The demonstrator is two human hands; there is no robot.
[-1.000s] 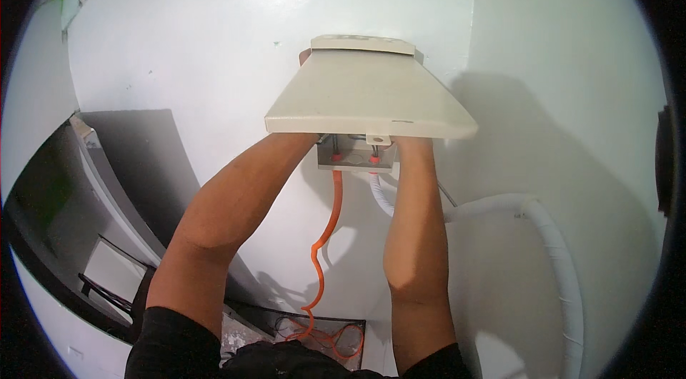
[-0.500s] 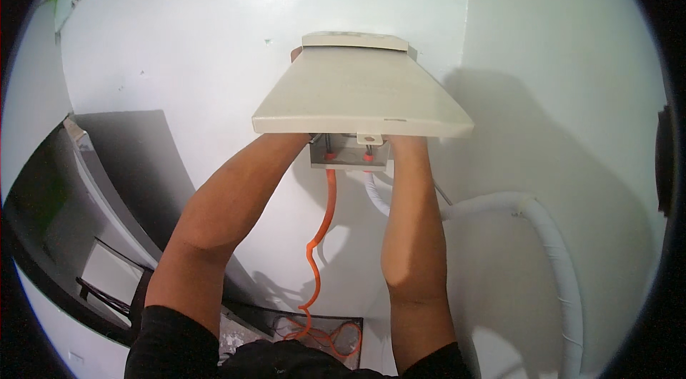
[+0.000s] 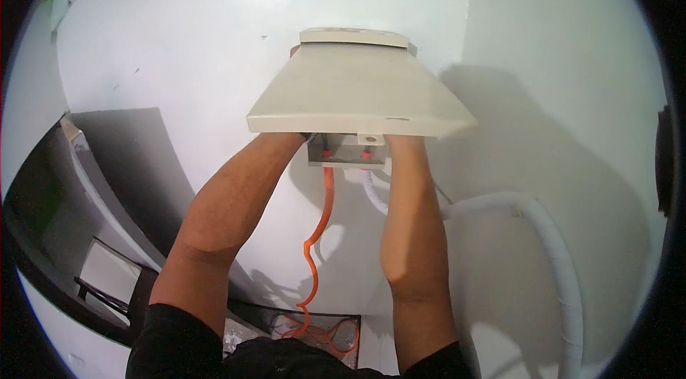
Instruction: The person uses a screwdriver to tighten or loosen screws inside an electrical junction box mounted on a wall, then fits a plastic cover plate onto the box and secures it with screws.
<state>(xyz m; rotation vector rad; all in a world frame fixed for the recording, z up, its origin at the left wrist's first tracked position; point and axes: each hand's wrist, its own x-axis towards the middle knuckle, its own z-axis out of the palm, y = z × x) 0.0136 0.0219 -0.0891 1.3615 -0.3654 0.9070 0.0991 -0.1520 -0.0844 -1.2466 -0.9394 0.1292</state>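
A beige metal box (image 3: pixel 346 157) hangs on the white wall, its wide lid (image 3: pixel 361 86) raised toward me and hiding most of the inside. My left forearm (image 3: pixel 232 204) reaches under the lid's left side, and my right forearm (image 3: pixel 411 214) under its right side. Both hands are hidden, so what they hold cannot be seen. Below the lid show red fittings (image 3: pixel 326 154) with dark wires. An orange corrugated conduit (image 3: pixel 319 225) drops from the left fitting; a white wrapped conduit (image 3: pixel 374 193) leaves the right one.
The wrapped pipe (image 3: pixel 557 257) bends down along the right wall. At left is a recessed opening with a panel edge (image 3: pixel 107 186) and black cables (image 3: pixel 103 293). Orange hose coils (image 3: pixel 336 336) lie low at the bottom. A dark object (image 3: pixel 663 157) sits at the right rim.
The box and lid appear slightly farther left and higher in the picture than a second ago. My forearms stay reaching under the lid, with little other change.
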